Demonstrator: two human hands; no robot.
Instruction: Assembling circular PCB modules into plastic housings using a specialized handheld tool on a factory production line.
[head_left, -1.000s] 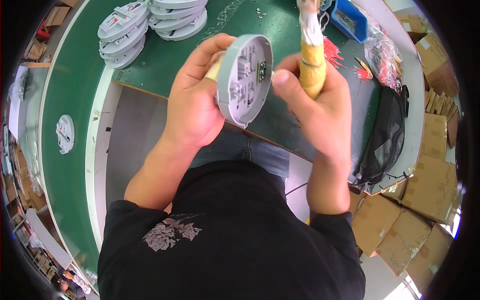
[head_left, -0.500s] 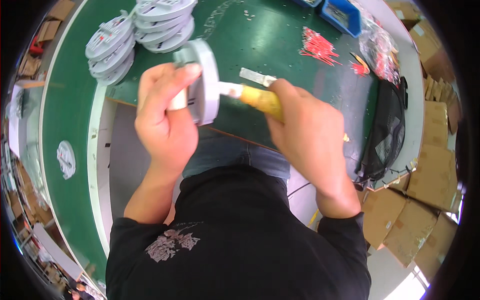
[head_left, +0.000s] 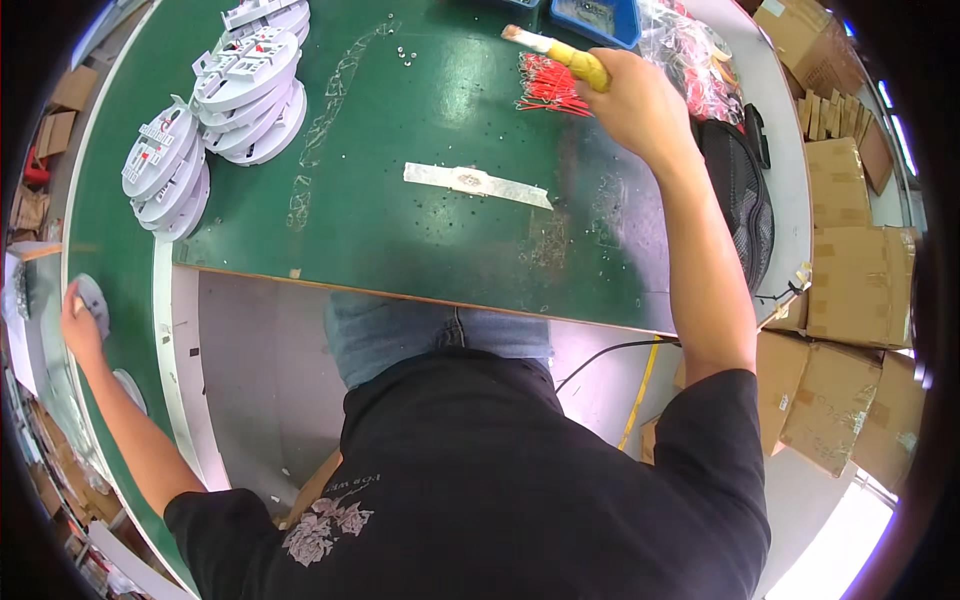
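Note:
Far out to the left, my left hand (head_left: 82, 325) grips a round grey plastic housing (head_left: 95, 300) by its side, over the green strip. Another grey housing (head_left: 131, 388) lies on that strip beside my left forearm, partly hidden. My right hand (head_left: 640, 100) is closed round a brush (head_left: 575, 65) with a yellow wrapped handle. Its brownish tip points left, above a bundle of red wires (head_left: 548, 85). Stacked grey round housings (head_left: 250, 95) stand at the back left, with a second stack (head_left: 165, 170) just in front.
A blue bin (head_left: 597, 22) stands at the back, next to a clear plastic bag (head_left: 690, 55) of red parts. A black bag (head_left: 735, 190) lies along the right edge. White tape (head_left: 475, 182) is stuck on the green table (head_left: 400, 240). Cardboard boxes (head_left: 850, 280) fill the right side.
My left hand has carried the housing from in front of me to the far left strip. My right hand has moved up and away with the brush, off the housing.

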